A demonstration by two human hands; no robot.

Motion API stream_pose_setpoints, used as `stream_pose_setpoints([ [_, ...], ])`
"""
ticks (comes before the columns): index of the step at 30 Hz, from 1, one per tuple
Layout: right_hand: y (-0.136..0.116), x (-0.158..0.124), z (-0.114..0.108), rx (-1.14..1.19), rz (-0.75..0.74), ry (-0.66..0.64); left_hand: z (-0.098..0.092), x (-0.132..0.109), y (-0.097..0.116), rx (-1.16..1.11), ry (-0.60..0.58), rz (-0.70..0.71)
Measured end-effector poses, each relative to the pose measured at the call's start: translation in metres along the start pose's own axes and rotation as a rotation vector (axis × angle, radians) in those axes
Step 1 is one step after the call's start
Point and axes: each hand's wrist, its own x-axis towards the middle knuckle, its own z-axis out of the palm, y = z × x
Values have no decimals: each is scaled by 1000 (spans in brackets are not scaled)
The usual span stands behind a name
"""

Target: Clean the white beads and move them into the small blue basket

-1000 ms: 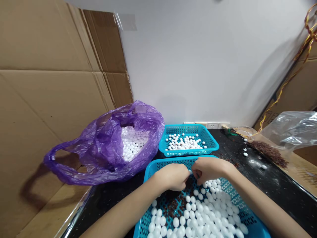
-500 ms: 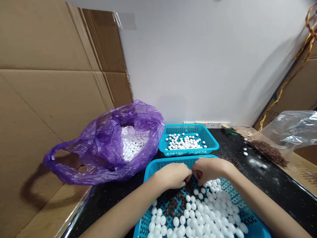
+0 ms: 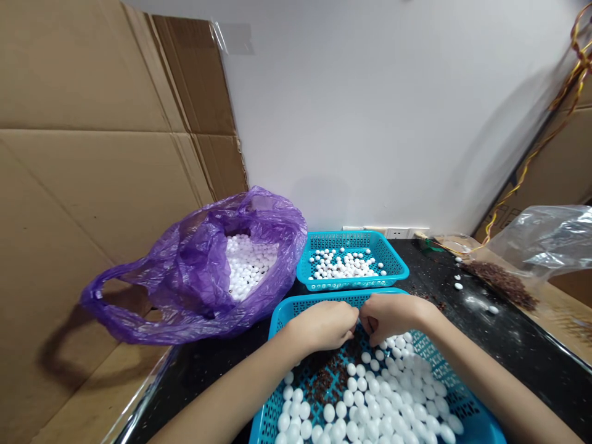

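Both hands are over the far end of the near blue basket (image 3: 291,303), their fingertips almost meeting. My left hand (image 3: 326,325) is closed, its fingers curled down and pinched; whatever may be between them is hidden. My right hand (image 3: 393,316) is also closed, thumb and fingers bent together, with nothing I can make out in the grip. Below them, many smooth white balls (image 3: 386,401) fill the front and right of the basket. Dark brown crumbs (image 3: 326,379) lie in a patch on the basket floor beneath my left hand.
Behind stands a second blue basket (image 3: 398,277) with fewer white balls. A purple plastic bag (image 3: 185,283) of white balls lies left. On the black countertop (image 3: 522,345) at right are a few loose balls, a brown crumb pile (image 3: 502,283) and a clear bag (image 3: 550,237).
My left hand has shifted very slightly, its fingers curling a little closer in. My right hand stays nearly still, and the baskets and balls have not moved.
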Motion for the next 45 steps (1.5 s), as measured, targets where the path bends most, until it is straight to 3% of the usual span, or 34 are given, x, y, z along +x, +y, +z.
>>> stream_pose_setpoints([
  [18,-1,-1,-2,-25,-3,-12,7,4,-8,-83,40,119],
  [26,-3,-2,-4,-23,14,-23,4,4,-6,-86,9,99],
  [45,-2,-2,-3,-7,20,-33,5,5,-7,-70,68,131],
])
